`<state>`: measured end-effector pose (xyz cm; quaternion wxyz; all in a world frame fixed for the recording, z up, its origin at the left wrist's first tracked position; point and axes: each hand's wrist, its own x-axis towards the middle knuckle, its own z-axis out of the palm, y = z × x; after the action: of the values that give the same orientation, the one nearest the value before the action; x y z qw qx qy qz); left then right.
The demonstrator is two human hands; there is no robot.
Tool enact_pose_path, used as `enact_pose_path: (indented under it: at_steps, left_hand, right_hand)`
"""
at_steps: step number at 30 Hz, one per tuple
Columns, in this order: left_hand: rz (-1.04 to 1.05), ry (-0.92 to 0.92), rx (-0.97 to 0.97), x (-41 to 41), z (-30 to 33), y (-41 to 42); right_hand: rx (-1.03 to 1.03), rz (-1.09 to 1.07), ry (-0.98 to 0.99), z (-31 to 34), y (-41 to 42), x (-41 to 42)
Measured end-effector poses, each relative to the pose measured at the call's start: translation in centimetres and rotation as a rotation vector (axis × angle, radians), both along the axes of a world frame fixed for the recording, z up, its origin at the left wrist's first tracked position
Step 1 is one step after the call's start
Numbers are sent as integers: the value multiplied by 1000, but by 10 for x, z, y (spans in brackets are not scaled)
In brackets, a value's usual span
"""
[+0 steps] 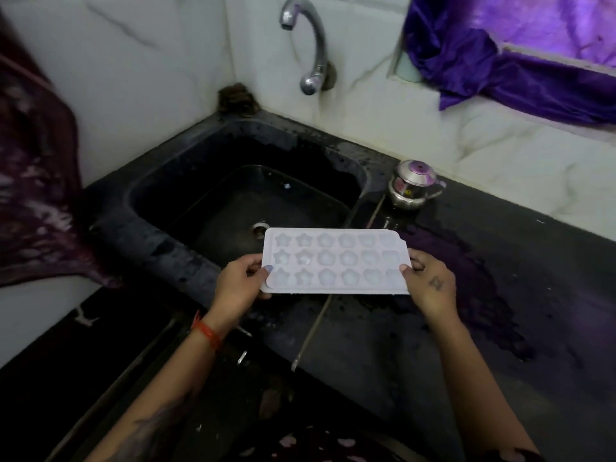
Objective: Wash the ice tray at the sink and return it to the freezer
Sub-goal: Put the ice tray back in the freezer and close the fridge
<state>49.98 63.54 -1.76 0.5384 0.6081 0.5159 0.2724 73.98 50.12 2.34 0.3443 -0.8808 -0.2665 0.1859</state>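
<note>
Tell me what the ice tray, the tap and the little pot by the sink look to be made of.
Ice tray: probably plastic, pale and matt, with moulded star and round cavities; both hands grip its short ends. Tap: metal, seemingly chromed, with bright glints along its curved spout. Little pot: likely polished steel, mirror-like, with reflections on its domed lid. Sink: dark and dull; material unclear.

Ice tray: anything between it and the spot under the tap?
Nothing visible. Both hands, left hand and right hand, grip the ice tray by its short ends over the sink's near right edge. The sink basin looks bare, and the faucet spout hangs over it unobstructed. The steel pot sits aside on the counter.
</note>
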Motion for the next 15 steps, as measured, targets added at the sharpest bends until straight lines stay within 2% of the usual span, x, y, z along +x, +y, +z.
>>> enact_pose_path:
  at_steps: [15]
  left_hand:
    - [543,81,35,-145,7,-99]
  right_hand:
    - [35,558,54,1,52,-112]
